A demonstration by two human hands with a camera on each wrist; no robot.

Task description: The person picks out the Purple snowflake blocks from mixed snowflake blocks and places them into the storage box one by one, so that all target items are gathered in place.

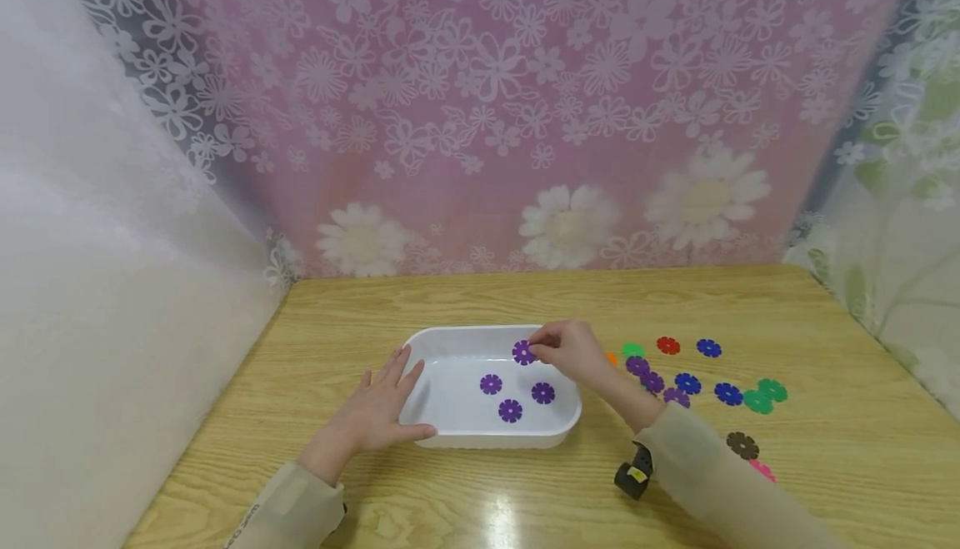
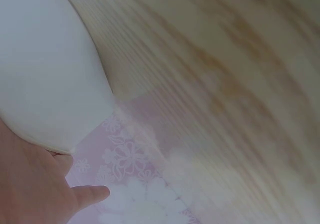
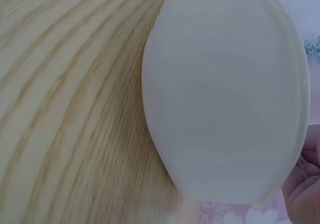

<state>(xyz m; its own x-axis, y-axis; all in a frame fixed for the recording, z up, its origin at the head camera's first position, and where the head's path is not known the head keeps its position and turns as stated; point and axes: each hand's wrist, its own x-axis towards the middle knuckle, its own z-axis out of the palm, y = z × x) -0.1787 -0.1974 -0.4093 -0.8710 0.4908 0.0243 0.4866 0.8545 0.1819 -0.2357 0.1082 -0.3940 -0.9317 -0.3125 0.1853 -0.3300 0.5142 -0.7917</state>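
Note:
A white plastic basin (image 1: 450,399) stands on the wooden table, and several purple notched discs (image 1: 511,411) lie in it. My right hand (image 1: 572,352) pinches another purple notched disc (image 1: 522,352) between thumb and fingertips, over the basin's back right part. My left hand (image 1: 381,407) rests with spread fingers against the basin's left end, its thumb along the front rim. In the left wrist view part of the left hand (image 2: 37,184) touches the basin wall (image 2: 45,58). The right wrist view shows the basin's outer side (image 3: 225,93) and part of the right hand (image 3: 305,184); the disc is hidden there.
Loose notched discs are scattered on the table right of the basin: blue (image 1: 728,393), green (image 1: 758,401), red (image 1: 668,346), purple (image 1: 637,366), brown (image 1: 742,446) and pink (image 1: 762,471). A flowered curtain (image 1: 480,116) hangs behind the table (image 1: 420,499).

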